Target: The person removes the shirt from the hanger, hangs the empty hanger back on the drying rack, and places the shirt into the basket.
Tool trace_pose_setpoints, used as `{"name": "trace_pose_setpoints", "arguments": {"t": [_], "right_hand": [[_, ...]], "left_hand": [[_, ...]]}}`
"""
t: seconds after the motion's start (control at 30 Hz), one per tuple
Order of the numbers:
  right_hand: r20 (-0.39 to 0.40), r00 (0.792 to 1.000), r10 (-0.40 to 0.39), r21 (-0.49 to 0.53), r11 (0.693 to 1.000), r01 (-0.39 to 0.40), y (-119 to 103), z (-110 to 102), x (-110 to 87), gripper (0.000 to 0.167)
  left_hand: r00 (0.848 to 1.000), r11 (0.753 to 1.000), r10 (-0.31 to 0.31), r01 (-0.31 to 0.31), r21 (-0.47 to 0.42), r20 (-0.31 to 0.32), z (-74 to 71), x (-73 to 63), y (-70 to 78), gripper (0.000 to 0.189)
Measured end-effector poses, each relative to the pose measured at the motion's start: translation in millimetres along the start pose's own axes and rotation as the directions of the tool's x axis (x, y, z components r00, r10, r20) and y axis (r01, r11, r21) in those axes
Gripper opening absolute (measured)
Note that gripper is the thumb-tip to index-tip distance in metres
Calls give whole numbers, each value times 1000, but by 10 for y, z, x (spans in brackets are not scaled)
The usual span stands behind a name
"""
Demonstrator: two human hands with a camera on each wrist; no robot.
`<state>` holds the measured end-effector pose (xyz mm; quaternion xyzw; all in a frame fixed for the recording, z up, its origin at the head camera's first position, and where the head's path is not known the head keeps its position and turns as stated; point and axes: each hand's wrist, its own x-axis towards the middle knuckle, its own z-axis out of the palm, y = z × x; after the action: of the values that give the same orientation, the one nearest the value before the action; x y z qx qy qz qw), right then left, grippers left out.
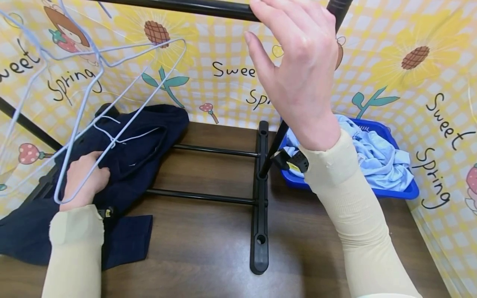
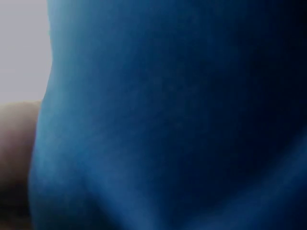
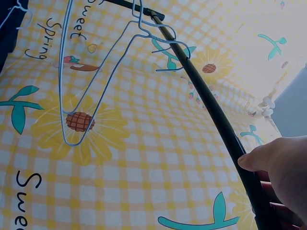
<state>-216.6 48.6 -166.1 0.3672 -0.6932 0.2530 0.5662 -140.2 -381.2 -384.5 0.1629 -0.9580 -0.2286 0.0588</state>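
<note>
My left hand (image 1: 85, 176), fingers curled, grips a navy garment (image 1: 160, 120) lying bunched at the left of a black rack, with one flat part of it on the floor. Dark blue cloth (image 2: 153, 96) fills most of the left wrist view, so my fingertips are hidden. My right hand (image 1: 302, 54) holds the rack's black top rail (image 1: 208, 7) near its right corner; in the right wrist view the thumb (image 3: 254, 160) lies on one side of the rail and the fingers on the other. Pale blue wire hangers (image 1: 91, 82) hang from the rail, partly in front of my left hand.
Light blue clothes (image 1: 384, 161) fill a blue basket (image 1: 410, 192) at the right, behind the rack's upright. The rack's black foot (image 1: 259, 248) and two lower crossbars (image 1: 208, 198) stand on the brown wooden floor (image 1: 201, 244). A yellow checked, flower-printed sheet (image 1: 223, 45) covers the walls.
</note>
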Motion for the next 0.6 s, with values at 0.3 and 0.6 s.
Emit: {"name": "trace_pose_setpoints", "arguments": {"t": [0.3, 0.6], "right_hand": [[25, 1000, -4, -5, 1000, 5, 4, -18, 4, 33], [-35, 991, -127, 194, 972, 132, -11, -66, -130, 36]], "left_hand": [[973, 975, 223, -223, -6, 52, -11, -72, 287, 42], [938, 950, 306, -290, -116, 164, -65, -181, 487, 41]]}}
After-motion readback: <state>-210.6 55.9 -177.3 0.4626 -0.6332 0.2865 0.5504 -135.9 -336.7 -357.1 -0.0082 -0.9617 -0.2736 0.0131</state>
